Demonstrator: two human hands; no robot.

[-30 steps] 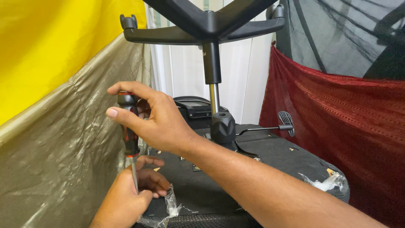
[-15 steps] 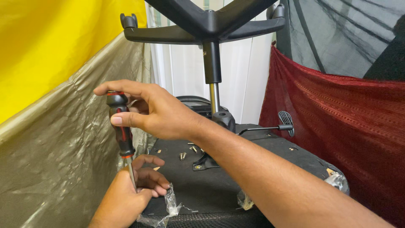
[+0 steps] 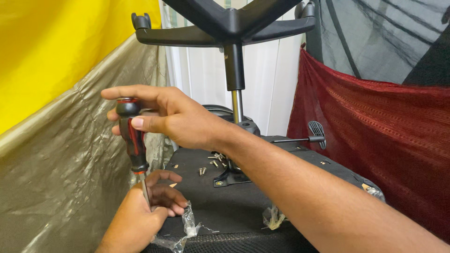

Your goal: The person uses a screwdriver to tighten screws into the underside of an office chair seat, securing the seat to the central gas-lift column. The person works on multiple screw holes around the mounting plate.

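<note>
My right hand (image 3: pixel 173 117) grips the top of a black and red screwdriver handle (image 3: pixel 132 140) that stands upright at the left edge of an upturned office chair seat (image 3: pixel 234 201). Below it, my left hand (image 3: pixel 143 211) curls around the metal shaft near its tip, against the seat's black underside. Several loose screws (image 3: pixel 213 161) lie on the seat beside the black mounting plate (image 3: pixel 229 178). The tip of the screwdriver is hidden behind my left fingers.
The chair's gas column (image 3: pixel 236 89) rises to a black star base (image 3: pixel 225 26) with castors overhead. A lever (image 3: pixel 309 136) sticks out right. Torn clear plastic wrap (image 3: pixel 187 227) clings to the seat edge. Olive plastic sheet (image 3: pixel 61 178), yellow cloth (image 3: pixel 51 51) and red fabric (image 3: pixel 384 140) surround it.
My right hand has shifted left along with the screwdriver handle, uncovering the screws and mounting plate on the seat. My left hand stays around the shaft.
</note>
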